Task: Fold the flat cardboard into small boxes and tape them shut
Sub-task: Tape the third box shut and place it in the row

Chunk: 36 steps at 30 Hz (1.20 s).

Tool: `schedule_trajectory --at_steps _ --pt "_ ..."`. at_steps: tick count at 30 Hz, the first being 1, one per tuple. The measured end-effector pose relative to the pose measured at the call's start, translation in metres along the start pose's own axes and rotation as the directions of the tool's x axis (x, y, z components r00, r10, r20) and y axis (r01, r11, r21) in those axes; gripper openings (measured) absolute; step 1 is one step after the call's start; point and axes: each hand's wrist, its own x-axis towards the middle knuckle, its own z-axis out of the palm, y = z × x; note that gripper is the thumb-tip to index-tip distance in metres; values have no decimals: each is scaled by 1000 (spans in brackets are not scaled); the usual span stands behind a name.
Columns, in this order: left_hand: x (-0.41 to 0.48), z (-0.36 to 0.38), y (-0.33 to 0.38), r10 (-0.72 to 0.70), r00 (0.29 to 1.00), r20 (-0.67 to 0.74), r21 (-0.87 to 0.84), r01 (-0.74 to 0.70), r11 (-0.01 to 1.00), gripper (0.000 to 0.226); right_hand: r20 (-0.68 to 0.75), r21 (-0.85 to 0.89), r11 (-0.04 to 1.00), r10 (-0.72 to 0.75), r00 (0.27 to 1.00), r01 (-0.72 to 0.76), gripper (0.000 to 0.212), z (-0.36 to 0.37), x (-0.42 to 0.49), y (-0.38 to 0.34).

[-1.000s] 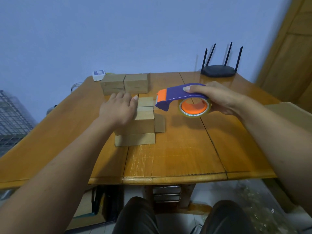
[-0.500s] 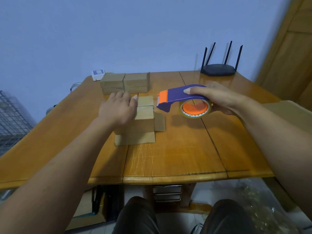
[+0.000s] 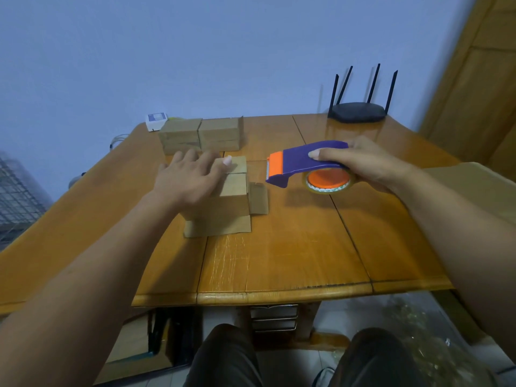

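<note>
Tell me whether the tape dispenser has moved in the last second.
Yes. The tape dispenser, held in the right hand, has drifted slightly right, away from the folded box; the gap between them is wider.

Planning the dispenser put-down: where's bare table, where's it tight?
Widest bare patch: table front, bordered by the half-folded box, tape dispenser in the right hand, and near edge. Smaller strip between finished boxes and router. Tight: between that box, under the left hand, and the dispenser.

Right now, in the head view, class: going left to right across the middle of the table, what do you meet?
Left hand → half-folded cardboard box it rests on → purple and orange tape dispenser → right hand holding the dispenser.
</note>
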Motion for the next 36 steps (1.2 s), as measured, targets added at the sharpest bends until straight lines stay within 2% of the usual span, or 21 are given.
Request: schedule_trajectory --at_steps 4,10,14,20,24,26,29,36 --pt "2 0 2 -8 1000 15 34 7 999 83 -20 -80 996 -30 999 29 44 9 6 -1" --pt "3 2 3 -12 1000 6 -29 12 1000 92 -52 -150 989 -26 998 18 46 27 18 -8" --pt "-1 0 -1 67 997 32 11 -68 998 87 -54 -198 980 -18 998 7 49 32 21 -14" --pt "2 -4 -5 139 987 76 170 -150 974 122 -62 -234 972 -9 998 -6 50 32 18 -20" --pt "1 2 -13 325 945 33 221 -324 920 134 -66 -266 964 4 998 -21 52 33 15 -23" --pt "0 4 -17 393 919 32 195 -391 899 130 -73 -274 961 12 997 -31 55 35 14 -25" --pt "2 3 -19 464 886 6 199 -456 867 111 -83 -295 955 8 997 -32 54 39 12 -30" --pt "6 11 -20 466 882 -70 214 -443 871 104 -215 -486 870 -27 976 -82 47 60 12 -61"
